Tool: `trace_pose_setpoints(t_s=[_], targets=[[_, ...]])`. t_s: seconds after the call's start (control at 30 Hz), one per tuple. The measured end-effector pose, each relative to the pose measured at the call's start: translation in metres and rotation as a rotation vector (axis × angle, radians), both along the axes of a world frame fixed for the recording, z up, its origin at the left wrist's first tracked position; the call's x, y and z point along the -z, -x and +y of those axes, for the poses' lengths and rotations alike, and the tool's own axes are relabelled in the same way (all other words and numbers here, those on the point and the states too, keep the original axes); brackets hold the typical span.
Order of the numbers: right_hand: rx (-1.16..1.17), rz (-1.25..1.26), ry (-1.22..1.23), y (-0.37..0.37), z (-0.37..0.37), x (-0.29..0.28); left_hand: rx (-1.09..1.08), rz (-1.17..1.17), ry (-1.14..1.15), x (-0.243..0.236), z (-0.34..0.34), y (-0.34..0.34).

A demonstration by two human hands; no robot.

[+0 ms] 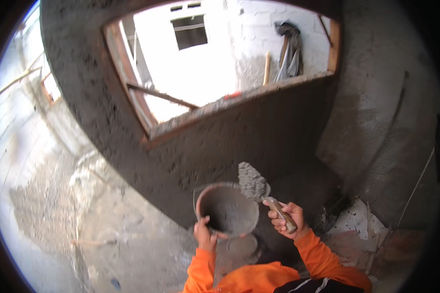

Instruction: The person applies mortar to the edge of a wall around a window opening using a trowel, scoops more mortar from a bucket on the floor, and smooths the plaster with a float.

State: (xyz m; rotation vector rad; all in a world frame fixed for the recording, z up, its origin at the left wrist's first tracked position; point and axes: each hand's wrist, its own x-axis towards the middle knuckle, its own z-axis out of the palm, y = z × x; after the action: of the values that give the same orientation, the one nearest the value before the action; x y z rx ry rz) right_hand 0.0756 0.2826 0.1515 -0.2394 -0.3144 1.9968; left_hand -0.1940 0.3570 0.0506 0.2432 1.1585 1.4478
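Observation:
My left hand [205, 229] grips the near left rim of a round bucket [229, 211] coated with grey mortar, with a thin wire handle at its left. My right hand [291, 219] is closed round the wooden handle of a trowel [280, 211]. The trowel's blade carries a heap of wet grey mortar [250, 179] and sits at the bucket's upper right. Beneath the bucket, partly hidden, is another round container [242, 246].
A dark plastered wall [239, 127] with a wood-framed window opening [333, 46] stands in front of me. A pale concrete surface [54, 185] lies at left. At lower right are scattered pale sheets [352, 219] beside a plastered side wall [386, 107].

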Motion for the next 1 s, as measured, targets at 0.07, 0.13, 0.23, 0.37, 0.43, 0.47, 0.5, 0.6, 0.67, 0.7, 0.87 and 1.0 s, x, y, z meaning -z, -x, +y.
trace_pose_setpoints(t_s=[0.07,0.13,0.23,0.37,0.43,0.47,0.5,0.6,0.67,0.7,0.87,1.0], targets=[[0.242,-0.084,-0.152,-0.011,0.011,-0.040,-0.019,-0.019,-0.022,0.007,-0.006,0.017],[0.613,-0.257,-0.304,-0.024,0.029,-0.098,-0.021,-0.030,-0.032,0.063,0.003,0.046],[1.261,-0.499,-0.484,-0.041,0.058,-0.204,0.016,0.016,-0.131,0.051,-0.003,0.048],[1.921,-0.492,-0.762,-0.077,0.112,-0.344,-0.196,0.110,0.088,0.049,-0.011,0.074],[2.543,-0.630,-0.679,-0.110,0.162,-0.400,-0.264,0.078,0.051,0.034,-0.023,0.078],[2.983,-0.831,-0.352,-0.130,0.188,-0.424,-0.312,0.142,0.066,0.020,-0.030,0.075],[2.943,-0.813,-0.323,-0.127,0.203,-0.438,-0.368,0.210,0.088,0.007,-0.039,0.074],[2.964,-0.772,-0.184,-0.115,0.273,-0.475,-0.464,0.274,0.136,-0.016,-0.055,0.085],[2.878,-0.828,0.025,-0.121,0.335,-0.499,-0.455,0.280,0.147,-0.025,-0.050,0.079],[2.078,-0.963,-0.038,-0.098,0.348,-0.516,-0.463,0.294,0.151,-0.031,-0.051,0.080],[0.952,-0.467,-1.148,0.102,0.304,-0.451,-0.532,0.321,0.153,-0.037,-0.065,0.087],[0.309,-0.691,-1.340,0.163,0.193,-0.269,-0.563,0.286,0.096,-0.035,-0.084,0.095]])
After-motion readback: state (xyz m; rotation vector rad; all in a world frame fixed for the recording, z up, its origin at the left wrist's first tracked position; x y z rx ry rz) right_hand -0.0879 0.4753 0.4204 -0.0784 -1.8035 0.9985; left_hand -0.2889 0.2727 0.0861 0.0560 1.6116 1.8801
